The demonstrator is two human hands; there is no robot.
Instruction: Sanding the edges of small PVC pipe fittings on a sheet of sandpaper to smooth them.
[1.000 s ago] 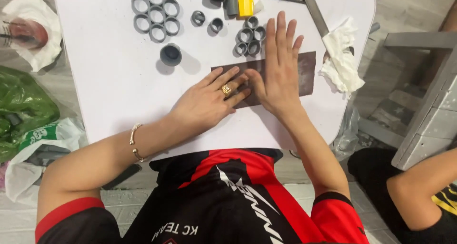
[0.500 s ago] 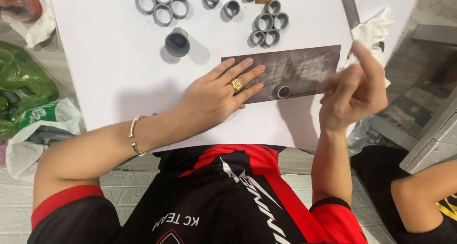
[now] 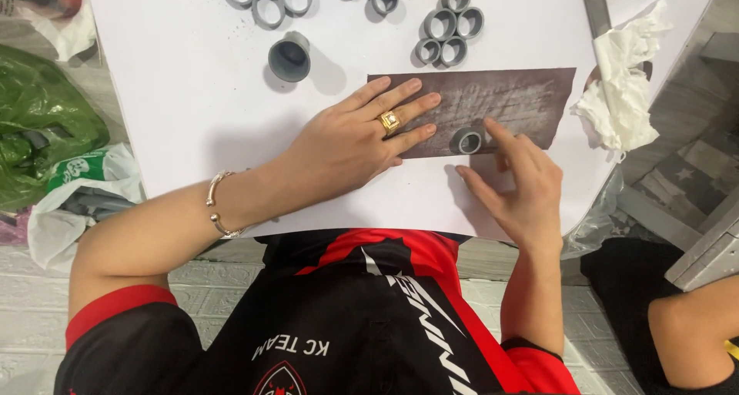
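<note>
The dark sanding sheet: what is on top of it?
A grey ring, the left hand's fingers and a right hand fingertip lie on the sanding sheet. Anything beneath the fingers is hidden.

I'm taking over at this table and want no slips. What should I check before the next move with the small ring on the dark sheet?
1. Left hand flat on the sandpaper sheet, pinning it: ok.
2. Small grey ring lies on the sheet, near its lower edge: ok.
3. Right hand has fingertips beside the ring; firm grip: cannot tell.
4. Sheet lies flat on the white table: ok.
5. Crumpled tissue touches the sheet's right end: not ok.
</note>
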